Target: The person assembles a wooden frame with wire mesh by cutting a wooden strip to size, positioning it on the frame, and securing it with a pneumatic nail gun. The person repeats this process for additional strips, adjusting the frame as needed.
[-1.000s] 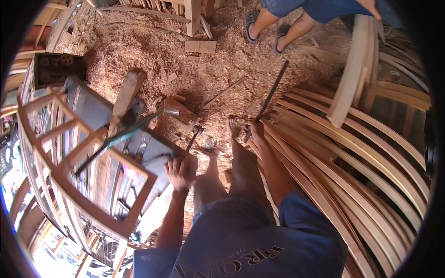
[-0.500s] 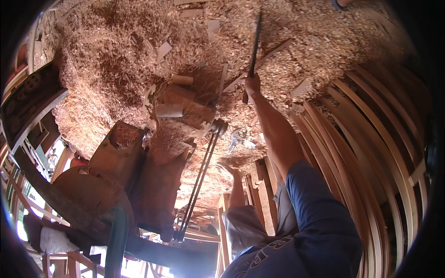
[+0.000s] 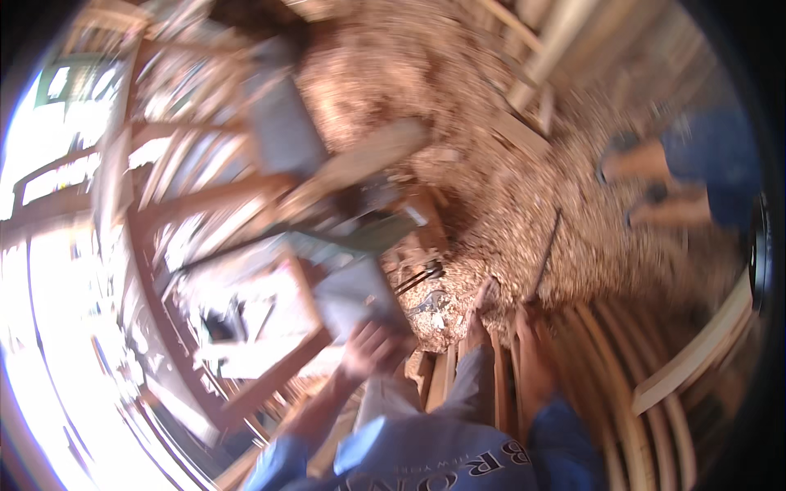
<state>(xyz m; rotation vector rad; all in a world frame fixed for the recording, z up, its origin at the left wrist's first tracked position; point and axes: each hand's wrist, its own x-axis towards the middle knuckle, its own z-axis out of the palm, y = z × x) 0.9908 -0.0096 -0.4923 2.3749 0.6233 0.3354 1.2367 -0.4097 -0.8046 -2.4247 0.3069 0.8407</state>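
My left hand (image 3: 372, 348) is at the lower edge of a grey metal machine table (image 3: 348, 295), its fingers bent over the edge; blur softens the detail. Low and right of centre, my right hand (image 3: 530, 335) is closed around the near end of a thin dark bar (image 3: 547, 250). The bar slants up and away over wood shavings (image 3: 508, 213). Between the hands my bare foot (image 3: 481, 301) rests near the shavings. Beside it lies a metal wrench-like tool (image 3: 427, 303), partly in shavings, close to a belt and small pulley (image 3: 432, 270).
Wooden strips (image 3: 614, 368) lie side by side at the lower right. Another person's legs in blue shorts (image 3: 712, 155) and sandals are at the upper right. A blurred plank (image 3: 360, 164) crosses the machine. Timber framing (image 3: 139, 213) and bright daylight fill the left.
The view has swung, bringing the machine table and another person's legs into sight. My right hand has drawn back towards my body with the bar. My left hand has come into view.
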